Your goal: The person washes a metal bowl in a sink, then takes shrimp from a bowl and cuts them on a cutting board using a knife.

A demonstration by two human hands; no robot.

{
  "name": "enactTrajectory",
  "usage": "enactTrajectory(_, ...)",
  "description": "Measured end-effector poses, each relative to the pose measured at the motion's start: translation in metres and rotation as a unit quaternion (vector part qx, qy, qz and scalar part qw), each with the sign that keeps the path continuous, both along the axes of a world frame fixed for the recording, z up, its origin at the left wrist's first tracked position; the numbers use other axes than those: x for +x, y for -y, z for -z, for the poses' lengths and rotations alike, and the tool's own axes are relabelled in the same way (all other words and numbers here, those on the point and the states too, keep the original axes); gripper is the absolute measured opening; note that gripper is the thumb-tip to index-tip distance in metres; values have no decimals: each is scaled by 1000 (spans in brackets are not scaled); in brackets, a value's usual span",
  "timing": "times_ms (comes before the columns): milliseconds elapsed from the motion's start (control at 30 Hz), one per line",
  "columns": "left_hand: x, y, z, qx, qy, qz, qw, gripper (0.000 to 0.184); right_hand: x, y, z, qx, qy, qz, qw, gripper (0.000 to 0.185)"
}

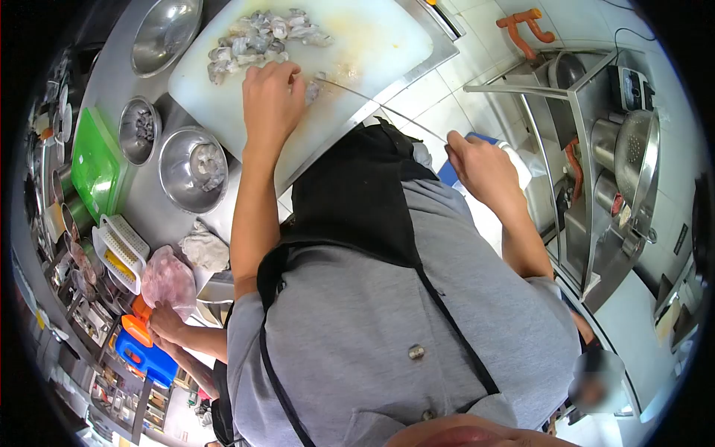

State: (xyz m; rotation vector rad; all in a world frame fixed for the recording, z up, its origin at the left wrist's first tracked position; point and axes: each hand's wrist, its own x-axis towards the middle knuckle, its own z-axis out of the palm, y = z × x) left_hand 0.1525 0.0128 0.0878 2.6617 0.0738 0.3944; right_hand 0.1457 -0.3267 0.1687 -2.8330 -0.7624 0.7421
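A pile of peeled, greyish shrimp [257, 37] lies on a white cutting board [387, 37]. My left hand [272, 100] rests over the board at the near side of the pile, its fingers curled down; what lies under them is hidden. A small shrimp piece [312, 92] sits beside its thumb. Away from the board, my right hand [480, 164] is closed around one end of a long thin tool [402, 115]. That tool reaches across the board's edge toward my left hand. Whether it is a skewer or a blade seen edge-on, I cannot tell.
Left of the board stand a large steel bowl [153, 56], a small bowl of greyish bits [138, 130] and a bowl holding shrimp [175, 186]. A green plastic lid [97, 167] and white basket [123, 242] lie beyond. Another person's hand [165, 324] touches a plastic bag [167, 276].
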Motion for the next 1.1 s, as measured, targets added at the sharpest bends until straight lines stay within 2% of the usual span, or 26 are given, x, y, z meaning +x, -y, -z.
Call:
enactTrajectory(200,2,-6,-15,-39,-58,-10,998,12,7,-4,-9,0,8,-22,1000,17)
enactTrajectory(300,-8,-4,-7,-18,-100,-1,995,11,9,-11,-9,24,11,-26,999,19)
enactTrajectory(367,-14,4,-3,42,-134,34,990,12,11,-18,-5,24,10,-41,999,19)
enactTrajectory(400,-18,5,-2,13,-147,31,988,14,12,-23,-3,25,9,-41,999,19)
enactTrajectory(567,-28,5,-13,31,-143,55,988,16,18,-48,3,0,30,-58,998,16)
enactTrajectory(633,-27,-3,-15,27,-151,51,987,16,21,-42,-3,15,34,-54,998,13)
enactTrajectory(700,-21,-11,-12,26,-161,-16,987,17,24,-30,-9,30,36,-54,997,11)
enactTrajectory(767,-14,-9,-5,-6,-132,-6,991,18,25,-15,-16,101,4,19,995,19)
enactTrajectory(800,-9,-7,-2,-37,-103,8,994,19,25,-13,-22,103,-19,65,992,20)
enactTrajectory(933,14,15,34,-32,-50,47,997,15,31,-4,-21,75,8,106,992,22)
enactTrajectory(1033,18,24,25,-16,-51,49,997,9,28,-2,-15,83,12,118,990,22)
enactTrajectory(1100,16,18,8,-54,-65,34,996,10,26,-5,-15,99,3,118,988,23)
